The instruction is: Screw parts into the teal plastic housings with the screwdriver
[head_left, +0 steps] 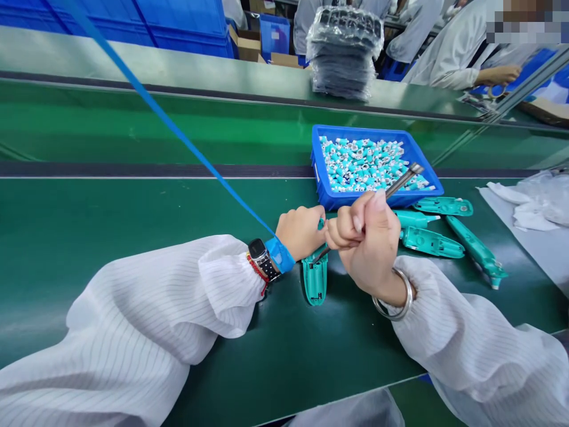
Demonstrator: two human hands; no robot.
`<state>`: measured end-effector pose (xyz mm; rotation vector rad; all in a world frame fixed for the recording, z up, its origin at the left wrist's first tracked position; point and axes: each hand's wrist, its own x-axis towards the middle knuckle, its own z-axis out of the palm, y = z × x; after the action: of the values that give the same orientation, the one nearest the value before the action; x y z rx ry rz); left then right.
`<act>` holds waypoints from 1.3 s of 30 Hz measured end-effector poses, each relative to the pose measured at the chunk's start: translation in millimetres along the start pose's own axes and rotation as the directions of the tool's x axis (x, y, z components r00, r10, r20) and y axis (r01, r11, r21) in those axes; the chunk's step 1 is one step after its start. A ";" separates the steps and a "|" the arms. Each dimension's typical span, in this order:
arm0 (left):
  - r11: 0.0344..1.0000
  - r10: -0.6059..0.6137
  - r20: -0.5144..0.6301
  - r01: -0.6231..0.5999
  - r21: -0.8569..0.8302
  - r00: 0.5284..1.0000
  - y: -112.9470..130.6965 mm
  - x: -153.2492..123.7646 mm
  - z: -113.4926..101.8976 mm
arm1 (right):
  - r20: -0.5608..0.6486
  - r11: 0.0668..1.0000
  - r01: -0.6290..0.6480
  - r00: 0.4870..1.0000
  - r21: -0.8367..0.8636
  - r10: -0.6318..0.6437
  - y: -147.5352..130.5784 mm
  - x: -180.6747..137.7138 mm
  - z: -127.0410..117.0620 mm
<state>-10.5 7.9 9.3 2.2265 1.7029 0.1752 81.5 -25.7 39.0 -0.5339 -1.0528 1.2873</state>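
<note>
Two hands meet at center of a green bench mat point(133, 219). Right hand point(368, 243) is fisted tight round a pair of tweezers point(402, 181), whose long axis runs diag.: butt end up and right over the tray, tips down and left, just at the top end of a teal housing point(315, 279). Left hand point(302, 231), fingers curled closed, pins that housing's far end to the mat; the housing lies lengthwise, pointing away from the person, directly below and between both hands. Left hand is the nearer, touching it; right reaches it only via the tweezer tips. Whether the tips grip anything: cannot tell.

Left wrist carries a watch point(260, 255) and a blue wrist strap point(280, 254) w/ cord; right wrist a bangle point(393, 302). Just beyond the right hand sits a blue tray point(331, 198) of small teal-and-white parts point(368, 163). More housings point(431, 242) lie to the right. A co-worker's hand point(500, 74) is well apart, far side of the line.
</note>
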 end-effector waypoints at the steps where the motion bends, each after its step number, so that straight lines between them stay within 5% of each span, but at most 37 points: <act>1: 1.000 0.004 0.000 -0.004 -0.002 1.000 0.0 0.1 -0.1 | 0.003 1.000 -0.002 1.000 0.001 0.002 0.5 -0.1 -0.2; 20: 0.993 0.065 0.066 -0.058 -0.100 0.996 -3.8 -1.7 -2.2 | 0.253 0.979 0.127 0.964 -0.160 -0.084 17.9 -14.7 -5.6; 29: 1.000 0.017 0.015 -0.016 -0.017 1.000 1.2 -3.2 -1.8 | 0.049 0.990 0.073 0.997 -0.124 -0.067 -7.9 -5.3 1.2; 39: 1.000 0.021 0.014 -0.021 -0.005 1.000 3.4 -3.1 -2.5 | 0.049 0.994 0.006 0.999 -0.113 -0.001 -3.5 -4.2 -3.9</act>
<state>-9.1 4.6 13.1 2.2380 1.6711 0.1683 86.9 -29.7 38.7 -0.5879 -1.1723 1.2485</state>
